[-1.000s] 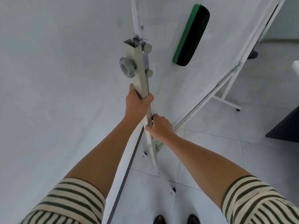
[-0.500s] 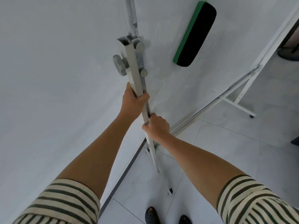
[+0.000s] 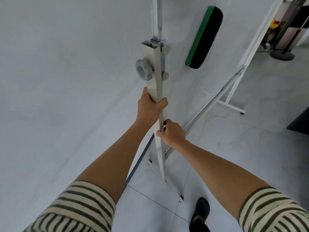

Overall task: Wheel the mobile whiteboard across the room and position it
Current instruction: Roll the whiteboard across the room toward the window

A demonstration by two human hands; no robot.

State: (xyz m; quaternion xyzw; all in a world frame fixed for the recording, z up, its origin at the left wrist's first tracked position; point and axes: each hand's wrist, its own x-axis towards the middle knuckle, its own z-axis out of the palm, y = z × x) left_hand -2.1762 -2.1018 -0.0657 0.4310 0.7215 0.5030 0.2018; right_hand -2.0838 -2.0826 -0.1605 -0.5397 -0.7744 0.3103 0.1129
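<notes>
The whiteboard [image 3: 184, 39] runs off the frame at 12 o'clock. Clutter [image 3: 274, 27] at 2 o'clock is too blurred to identify, and one shoe [image 3: 200, 213] is cropped at 6 o'clock.

Both my hands closed, one above the other.
My left hand [image 3: 150, 107] grips higher, right hand [image 3: 173, 132] just below; both forearms reach forward.

Whiteboard [image 3: 184, 89] smooth, matt; post [image 3: 158, 77] painted metal; knob [image 3: 144, 69] plastic.

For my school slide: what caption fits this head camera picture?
Left hand and right hand grip the whiteboard's upright post, eraser stuck on.
</notes>
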